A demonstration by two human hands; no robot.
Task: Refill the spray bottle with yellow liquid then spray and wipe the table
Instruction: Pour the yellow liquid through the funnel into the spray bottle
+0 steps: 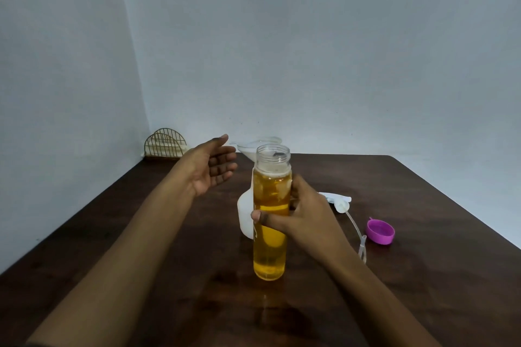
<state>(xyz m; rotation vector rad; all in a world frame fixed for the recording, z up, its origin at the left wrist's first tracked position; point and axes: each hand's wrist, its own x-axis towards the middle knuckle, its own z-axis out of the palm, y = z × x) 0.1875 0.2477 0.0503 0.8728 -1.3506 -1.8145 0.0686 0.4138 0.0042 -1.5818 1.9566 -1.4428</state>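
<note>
A clear bottle (270, 248) is seen upright just below the centre of the frame, its threaded mouth uncapped and open. It is filled with yellow liquid (269, 260) almost to the shoulder, with a pale foamy band at the top of the liquid. The bottle is gripped around its middle by the right hand (308, 218): the thumb (263, 217) is laid across the near side and the fingers are curled round the far right side. Whether the base rests on the dark wooden table (423, 276) cannot be told, though a faint reflection is seen on the wood beneath it. The left hand (211, 169) is held in the air to the upper left of the bottle, palm turned toward it, with the fingers loosely extended and nothing in them. A white object (244, 217) is partly hidden behind the left side of the bottle, and a pale funnel (253, 145) is seen behind the bottle's mouth. To the right of the right hand, a white spray head (339, 203) is laid on the table, with its clear tube (358, 231) curving toward the lower right. A purple cap (380, 231) lies just beside the tube, further right. A gold wire rack (165, 145) stands at the table's far left corner against the wall.
</note>
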